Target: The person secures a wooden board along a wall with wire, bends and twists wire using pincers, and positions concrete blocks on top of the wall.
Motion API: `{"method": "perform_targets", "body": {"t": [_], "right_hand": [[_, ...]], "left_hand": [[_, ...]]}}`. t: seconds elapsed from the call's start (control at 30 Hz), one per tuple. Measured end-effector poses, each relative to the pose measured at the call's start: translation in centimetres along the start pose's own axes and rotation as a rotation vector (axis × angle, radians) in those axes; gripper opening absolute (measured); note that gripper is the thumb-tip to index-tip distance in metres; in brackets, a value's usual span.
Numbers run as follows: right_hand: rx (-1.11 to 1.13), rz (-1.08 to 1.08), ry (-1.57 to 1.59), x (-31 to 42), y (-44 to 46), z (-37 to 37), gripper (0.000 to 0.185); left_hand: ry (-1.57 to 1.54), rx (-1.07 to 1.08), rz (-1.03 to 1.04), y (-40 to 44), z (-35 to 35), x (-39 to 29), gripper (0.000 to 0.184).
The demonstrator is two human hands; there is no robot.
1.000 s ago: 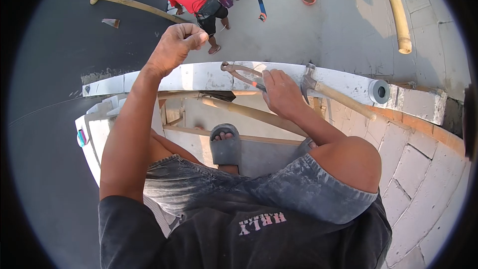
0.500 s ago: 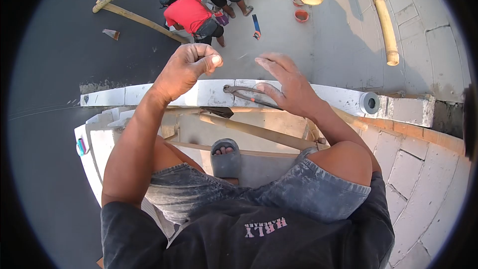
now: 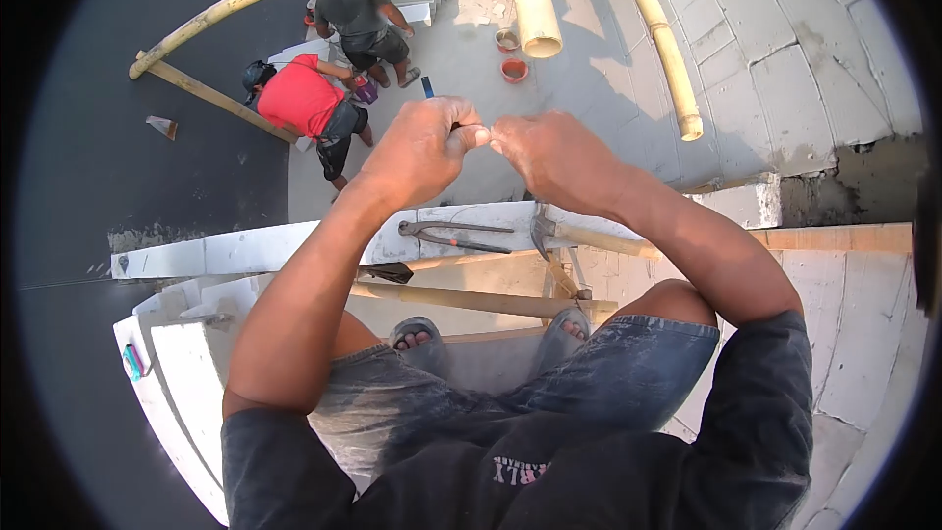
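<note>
A half sec. earlier my R hand (image 3: 559, 159) was open, held apart and overlapping the pincers in view; now it had closed to a pinch and met my L hand (image 3: 422, 149), also pinched shut, fingertips together. Couldn't tell if anything thin was btwn them. Both hands were up beyond the white block ledge (image 3: 257, 251) in my view. The pincers (image 3: 453, 234) lay flat on that ledge, in full view: brownish, worn metal, head to my L, handles slightly spread, the nearer one dark w/ a reddish spot. Just R of them, the hammer (image 3: 601, 239) showed its head again, wood handle pointing R. Both my sandals (image 3: 420, 342) were visible below.
</note>
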State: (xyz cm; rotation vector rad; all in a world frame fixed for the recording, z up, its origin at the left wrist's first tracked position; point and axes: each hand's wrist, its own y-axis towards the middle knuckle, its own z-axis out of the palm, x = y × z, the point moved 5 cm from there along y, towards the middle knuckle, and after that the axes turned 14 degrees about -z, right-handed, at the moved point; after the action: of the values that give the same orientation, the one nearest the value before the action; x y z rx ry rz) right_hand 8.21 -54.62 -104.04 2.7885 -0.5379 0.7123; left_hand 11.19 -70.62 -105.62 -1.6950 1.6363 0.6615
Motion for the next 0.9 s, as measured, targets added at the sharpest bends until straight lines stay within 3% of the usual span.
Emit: {"method": "perform_targets", "body": {"t": [0.03,0.13,0.2,0.27,0.33,0.4,0.63,0.83,0.9], "right_hand": [[0.03,0.12,0.073,0.1,0.1,-0.6,0.019],[-0.118,0.068,0.126,0.5,0.5,-3.2,0.024],[-0.174,0.038,0.122,1.0,0.8,-4.4,0.025],[-0.225,0.002,0.12,1.1,0.8,-5.1,0.027],[-0.375,-0.057,0.16,1.0,0.6,-5.2,0.026],[-0.397,-0.001,0.222,1.5,0.6,-5.2,0.024],[-0.519,0.184,0.64,1.6,0.7,-3.2,0.024],[-0.522,0.123,1.074,1.2,0.4,-2.3,0.023],[-0.549,0.091,0.935,1.2,0.3,-2.5,0.022]], "left_hand": [[-0.003,-0.007,0.014,0.3,-0.5,-0.2,0.021],[-0.188,0.036,0.044,1.3,-1.9,-0.6,0.023],[-0.262,-0.109,0.032,2.0,-3.7,-1.0,0.023],[-0.427,-0.189,-0.171,1.6,-6.9,-0.3,0.023],[-0.486,-0.22,-0.167,1.7,-7.0,1.1,0.024],[-0.627,-0.085,0.011,1.8,-5.0,0.8,0.022],[-0.906,0.073,0.023,0.7,-2.8,-1.9,0.016],[-1.178,0.208,0.146,1.2,-1.7,-2.5,0.009],[-1.232,0.246,0.173,1.5,-1.7,-2.7,0.008]]}}
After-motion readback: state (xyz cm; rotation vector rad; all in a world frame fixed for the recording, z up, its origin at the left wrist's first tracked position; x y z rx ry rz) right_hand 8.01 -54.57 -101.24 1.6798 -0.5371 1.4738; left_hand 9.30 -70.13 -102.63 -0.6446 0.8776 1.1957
